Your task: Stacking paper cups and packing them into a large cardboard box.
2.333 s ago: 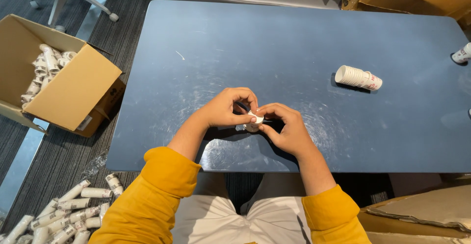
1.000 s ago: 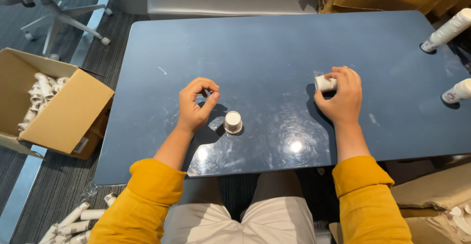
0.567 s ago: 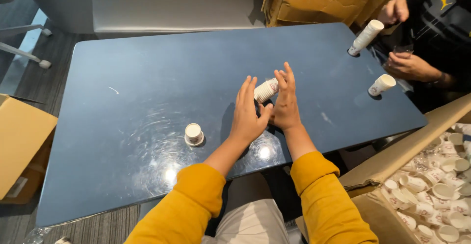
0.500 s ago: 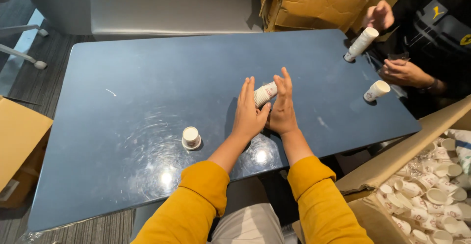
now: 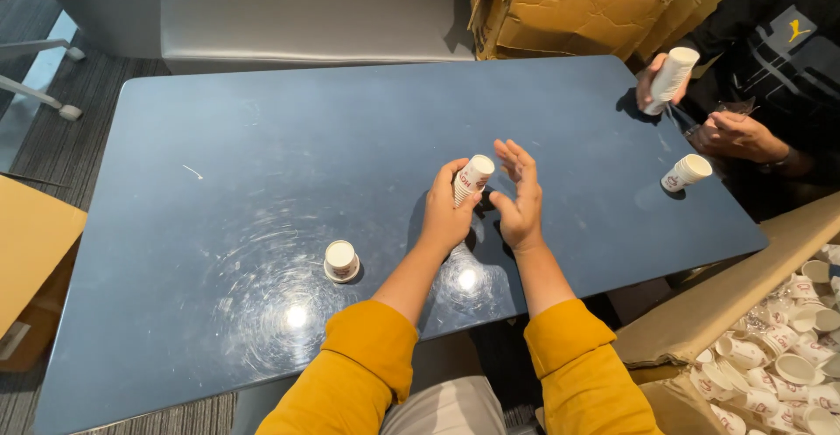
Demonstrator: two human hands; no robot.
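The left hand [image 5: 448,214] is clenched around a short stack of nested white paper cups with red print [image 5: 472,178], holding it tilted above the dark blue glossy table [image 5: 262,155], its open mouth turned up and to the right. The fingers wrap the lower part of the stack while the rim end sticks out past the thumb. Just to the right of that grip, the right hand [image 5: 518,199] is released, its fingers spread and raised, palm facing the stack; it is close to the cups but does not touch them. Both forearms wear mustard-yellow sleeves [image 5: 367,374].

To the left of the grip and nearer the person, a single white paper cup [image 5: 340,261] stands mouth-down on the table, well apart from both hands. Far to the right of the grip, another stack of white cups [image 5: 685,172] lies tilted on the table near its edge. Beyond it, a second person in dark clothing holds a taller stack of white cups [image 5: 669,78] upright in one hand [image 5: 652,85], the other hand [image 5: 735,133] resting close by. Below and to the right of the grip, an open brown cardboard box [image 5: 700,321] holds many loose white cups [image 5: 787,382]. Behind the table stand a grey bench [image 5: 306,15] and crumpled cardboard cartons [image 5: 569,10].
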